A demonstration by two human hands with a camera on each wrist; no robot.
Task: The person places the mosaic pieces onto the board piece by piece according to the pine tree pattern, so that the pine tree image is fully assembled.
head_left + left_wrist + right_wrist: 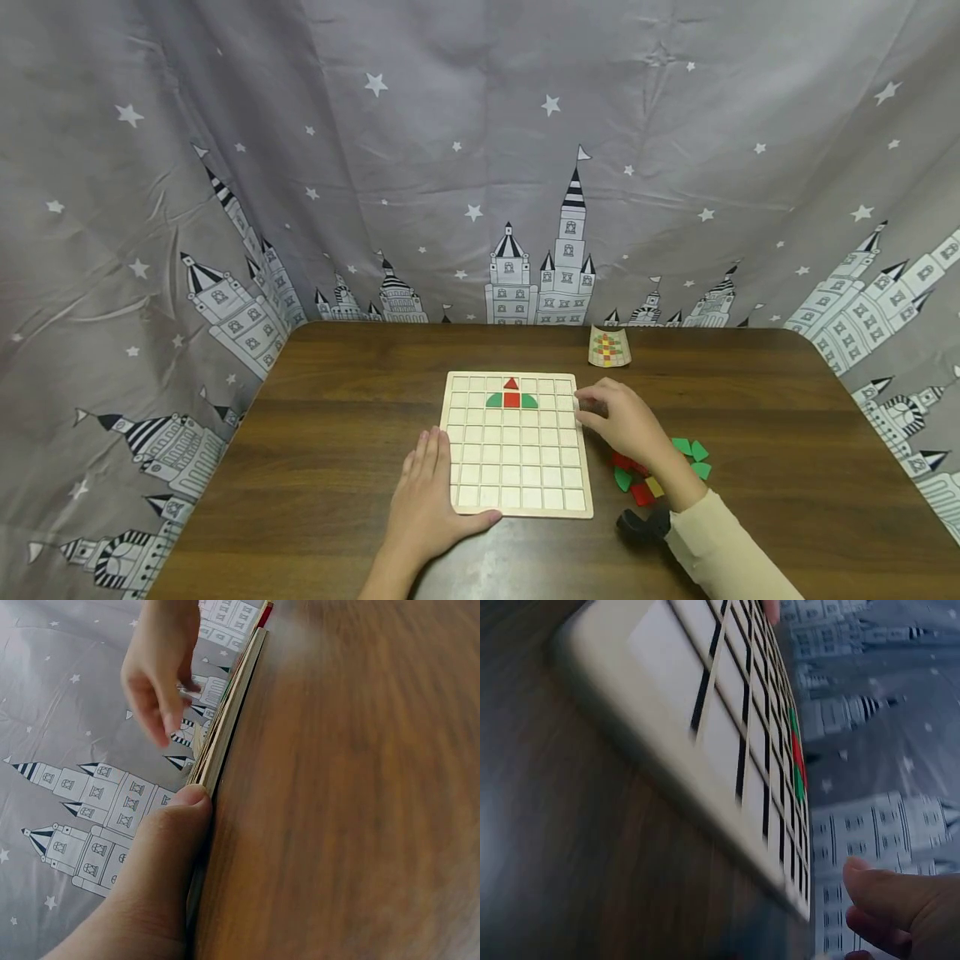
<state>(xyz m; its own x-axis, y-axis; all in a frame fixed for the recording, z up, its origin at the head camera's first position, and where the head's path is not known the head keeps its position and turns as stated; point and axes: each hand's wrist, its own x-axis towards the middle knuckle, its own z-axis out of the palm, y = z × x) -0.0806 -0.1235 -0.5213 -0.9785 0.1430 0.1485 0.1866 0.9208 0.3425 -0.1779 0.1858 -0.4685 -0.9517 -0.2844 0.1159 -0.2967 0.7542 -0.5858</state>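
A pale wooden grid board (517, 500) lies on the table. Near its far side sit a red triangle (512, 384), a red square (512, 400) below it, and a green curved piece (494, 401) on either side of the square. My left hand (426, 504) rests at the board's near left corner, fingers straight along the left edge, thumb (191, 796) against the near edge. Over the board's right edge hovers my right hand (621, 419), with thumb and fingers bent loosely and apart; no piece shows between them.
Loose red, green and yellow pieces (642, 494) lie right of the board, partly hidden by the right forearm. A small pattern card (609, 347) with a coloured design stands near the table's far edge. Behind hangs a grey curtain (420, 167) printed with castles and stars.
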